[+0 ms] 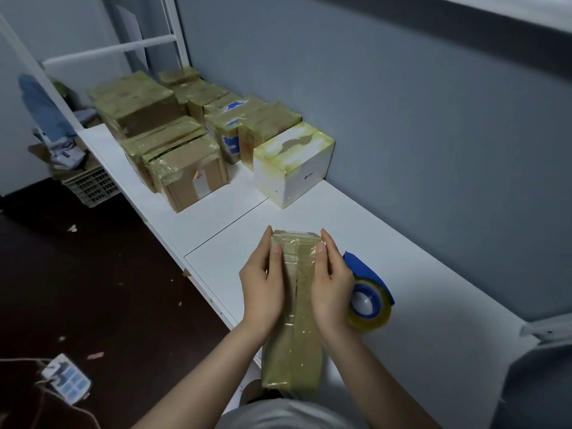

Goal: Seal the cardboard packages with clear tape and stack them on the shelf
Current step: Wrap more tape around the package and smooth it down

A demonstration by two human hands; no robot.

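Package in play: the long cardboard package point(297, 305), wrapped all over in clear tape, sits between both hands over the shelf's point(433, 274) front edge; its far end points along the shelf, its near end reaches back to the person's body; whether it rests on the surface I cannot tell.
Left hand: the left hand point(263, 286) lies flat against the package's left side, fingers straight and together; the thumb is laid on the top face.
Right hand: the right hand point(331, 283) mirrors it on the right side, fingers straight, thumb pressed on top; the package is squeezed between the two palms.
Tape dispenser: blue tape dispenser point(370, 292) with its clear roll stands on the shelf just beside the right hand, on the wall side.
Finished pile: taped packages point(161, 128) crowd the shelf's far end, some stacked two high.
White box: a white box point(294, 171), tape across its top, sits nearest of that group, against the grey wall point(402, 119).
Floor: dark floor point(93, 274) below the front edge; a plastic crate point(93, 184) at the far left; a power strip point(66, 377) at the near left.
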